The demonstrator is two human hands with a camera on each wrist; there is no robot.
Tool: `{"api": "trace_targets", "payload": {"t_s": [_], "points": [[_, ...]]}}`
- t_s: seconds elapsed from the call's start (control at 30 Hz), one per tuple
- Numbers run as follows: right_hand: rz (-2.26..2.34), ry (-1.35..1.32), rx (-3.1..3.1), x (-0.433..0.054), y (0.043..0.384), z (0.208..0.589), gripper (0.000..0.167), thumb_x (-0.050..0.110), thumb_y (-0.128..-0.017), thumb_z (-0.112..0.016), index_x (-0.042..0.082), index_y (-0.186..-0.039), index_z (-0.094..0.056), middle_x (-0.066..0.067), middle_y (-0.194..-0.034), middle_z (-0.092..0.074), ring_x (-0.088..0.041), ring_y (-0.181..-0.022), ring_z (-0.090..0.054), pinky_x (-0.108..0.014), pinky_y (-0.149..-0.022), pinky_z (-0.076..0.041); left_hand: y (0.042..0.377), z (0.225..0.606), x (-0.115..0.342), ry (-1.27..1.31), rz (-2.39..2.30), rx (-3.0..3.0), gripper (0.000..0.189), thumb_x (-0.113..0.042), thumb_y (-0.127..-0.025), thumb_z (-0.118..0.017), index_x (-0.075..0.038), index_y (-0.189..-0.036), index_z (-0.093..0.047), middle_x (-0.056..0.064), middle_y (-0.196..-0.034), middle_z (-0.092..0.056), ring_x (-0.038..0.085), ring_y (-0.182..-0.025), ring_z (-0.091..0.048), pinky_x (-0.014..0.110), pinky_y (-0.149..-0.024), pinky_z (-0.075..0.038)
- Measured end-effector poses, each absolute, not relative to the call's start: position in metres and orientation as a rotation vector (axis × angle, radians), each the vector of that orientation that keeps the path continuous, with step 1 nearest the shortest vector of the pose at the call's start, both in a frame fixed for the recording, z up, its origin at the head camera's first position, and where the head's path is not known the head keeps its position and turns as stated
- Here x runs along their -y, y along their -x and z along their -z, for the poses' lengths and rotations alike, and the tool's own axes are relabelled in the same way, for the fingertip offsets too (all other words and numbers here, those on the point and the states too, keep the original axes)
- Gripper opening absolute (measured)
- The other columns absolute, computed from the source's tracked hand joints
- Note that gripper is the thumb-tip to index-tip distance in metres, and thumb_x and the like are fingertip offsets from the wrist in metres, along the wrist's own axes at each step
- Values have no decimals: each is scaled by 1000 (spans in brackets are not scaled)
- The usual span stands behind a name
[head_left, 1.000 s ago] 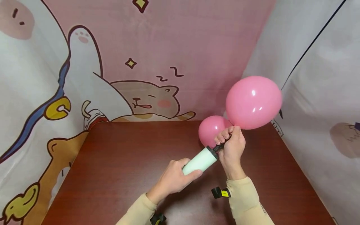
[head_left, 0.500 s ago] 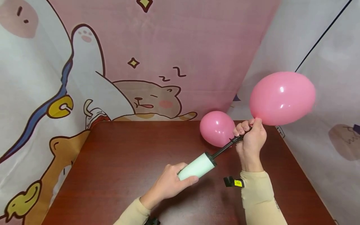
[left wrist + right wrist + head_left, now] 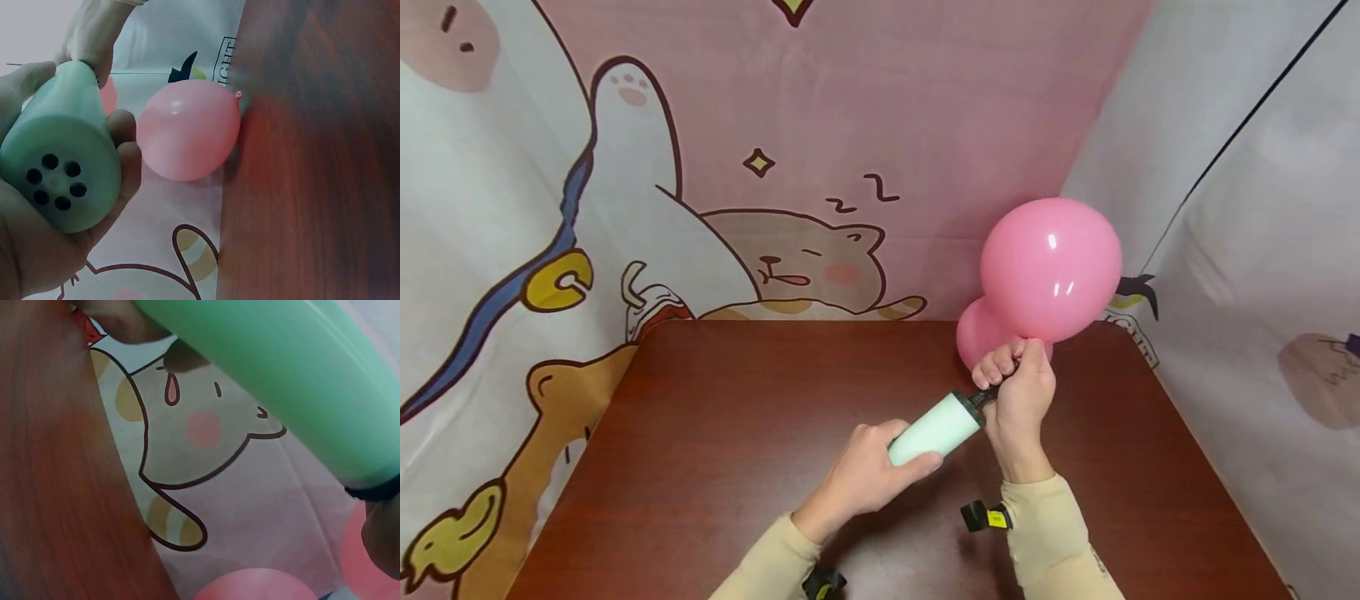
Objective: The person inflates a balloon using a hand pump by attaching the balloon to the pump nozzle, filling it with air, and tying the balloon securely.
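Gripping the pale green pump (image 3: 936, 430), slanted just below and right of the middle of the head view, with the left hand (image 3: 871, 469), fingers curled round the barrel. Clasping the black handle (image 3: 985, 396) at its upper end with the right hand (image 3: 1021, 392), fingers clamped on it, just under the held pink balloon (image 3: 1052, 267) at right of centre. Cannot tell how neck and pump meet, hidden by the thumb. Showing behind, partly covered, a second pink balloon (image 3: 981, 332) near the far edge of the brown table (image 3: 775, 400). Possibly slipping off and losing air through a loose thumb, or bursting from overfilling. Compared with half a second ago, bringing handle close to barrel instead of well apart, and shifting the held balloon leftward, across the second one.
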State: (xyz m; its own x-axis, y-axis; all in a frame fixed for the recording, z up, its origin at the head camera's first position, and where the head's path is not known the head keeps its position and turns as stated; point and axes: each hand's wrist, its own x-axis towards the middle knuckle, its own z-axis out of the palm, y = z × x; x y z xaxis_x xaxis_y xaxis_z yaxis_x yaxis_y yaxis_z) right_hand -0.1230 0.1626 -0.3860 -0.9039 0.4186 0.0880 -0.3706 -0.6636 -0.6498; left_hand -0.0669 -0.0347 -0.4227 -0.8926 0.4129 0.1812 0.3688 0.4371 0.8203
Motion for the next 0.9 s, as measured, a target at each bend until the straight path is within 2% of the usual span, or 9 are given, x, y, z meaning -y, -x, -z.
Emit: {"api": "trace_targets", "payload": {"t_s": [0.23, 0.5, 0.67, 0.9], "points": [[-2487, 154, 942, -185, 130, 370, 35, 14, -112, -32, 9, -80, -44, 0, -56, -39, -11, -42, -38, -23, -40, -33, 65, 429, 41, -729, -1510, -2566, 36, -48, -89, -77, -15, -104, -74, -5, -82, -71, 2, -65, -58, 21, -59, -49], [-2463, 158, 787, -218, 138, 354, 34, 14, -111, -39, 5, -79, -45, -2, -55, -40, -12, -41, -37, -23, -38, -34, 58, 439, 66, -754, -1482, -2504, 36, -47, -89, -77, -14, -103, -74, -9, -76, -66, -1, -59, -53, 22, -52, -46], [-2465, 190, 832, -208, 136, 363, 33, 15, -112, -37, 6, -81, -44, 0, -56, -39, -11, -42, -37, -22, -39, -34, 59, 439, 68, -754, -1472, -2524, 34, -46, -88, -78, -14, -100, -74, -10, -74, -64, -1, -57, -51, 21, -51, -44], [-2514, 143, 977, -171, 127, 386, 31, 17, -113, -35, 9, -84, -43, 1, -59, -39, -11, -45, -39, -22, -42, -35, 64, 431, 50, -735, -1458, -2614, 36, -49, -88, -77, -14, -96, -73, -9, -73, -64, 1, -58, -52, 21, -52, -44]]}}
